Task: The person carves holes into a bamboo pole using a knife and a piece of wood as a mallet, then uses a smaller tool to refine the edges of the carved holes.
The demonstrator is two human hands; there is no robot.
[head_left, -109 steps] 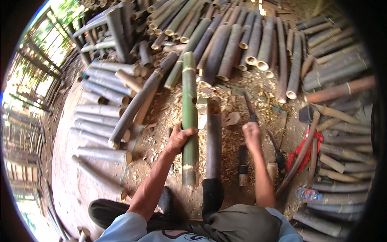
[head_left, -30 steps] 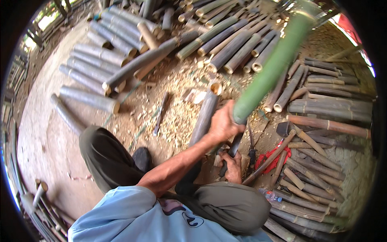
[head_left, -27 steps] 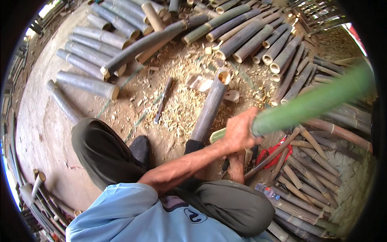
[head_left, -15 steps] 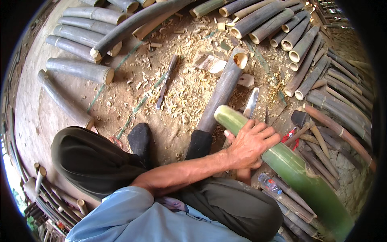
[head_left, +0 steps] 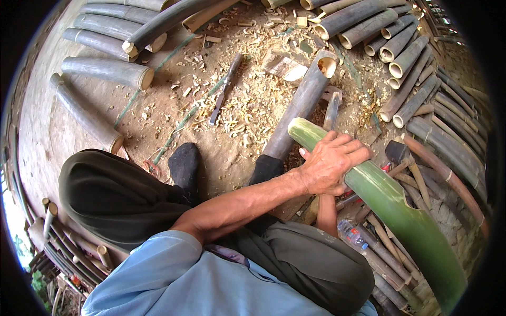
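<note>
There is one green bamboo pole point(head_left: 387, 192). Beside its pale end show one metal blade point(head_left: 331, 111) and one grey bamboo tube point(head_left: 301, 108); well left, one chisel point(head_left: 225, 89); near its underside, one plastic bottle point(head_left: 352, 234).

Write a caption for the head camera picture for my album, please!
A left hand gripping a green bamboo pole, with pale shavings scattered on the ground.

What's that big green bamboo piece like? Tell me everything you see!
The green bamboo piece is long, thick and shiny. Its pale end has whitish streaks, and a notch dips into one edge. It slants from mid-picture down to the lower right, reaching the dark rim. The left hand grips it near the pale end. Anything touching it underneath is hard to see.
</note>
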